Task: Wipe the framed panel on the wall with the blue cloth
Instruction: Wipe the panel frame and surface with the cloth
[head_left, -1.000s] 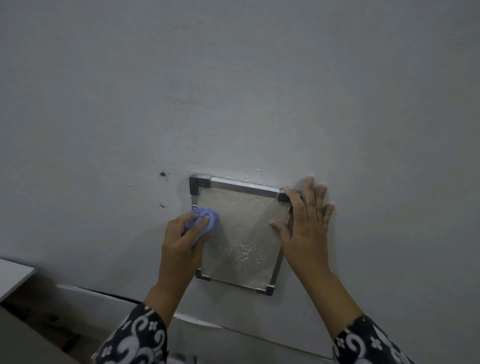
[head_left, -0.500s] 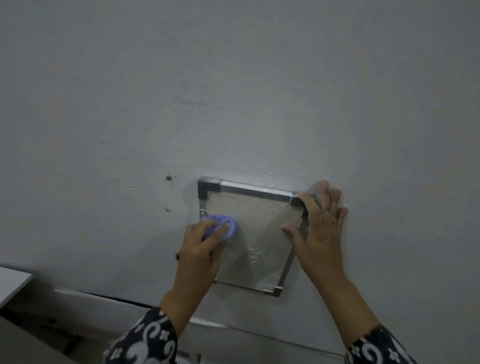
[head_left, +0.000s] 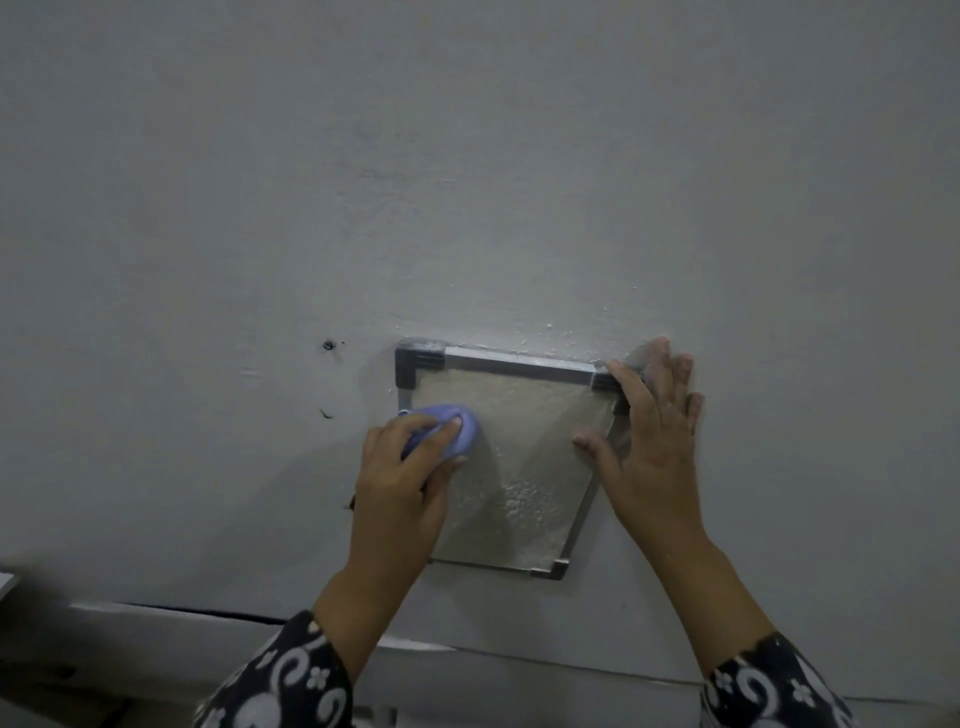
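A small square framed panel (head_left: 524, 462) with a metal frame and a rough beige face hangs on the grey wall. My left hand (head_left: 400, 483) grips a bunched blue cloth (head_left: 457, 428) and presses it on the panel's left side, near the upper left. My right hand (head_left: 649, 441) lies flat with fingers spread over the panel's right edge and top right corner, the thumb resting on the face. The lower left corner of the frame is hidden behind my left hand.
A dark screw hole (head_left: 328, 345) and a small mark (head_left: 326, 413) sit on the wall (head_left: 467, 182) left of the panel. A white ledge or trim (head_left: 156, 616) runs below, with a dark gap along it. A pale surface edge shows at far left.
The cloth in my left hand has slid a little rightward across the panel's left side. My right hand keeps its flat hold on the right edge. The view has shifted slightly.
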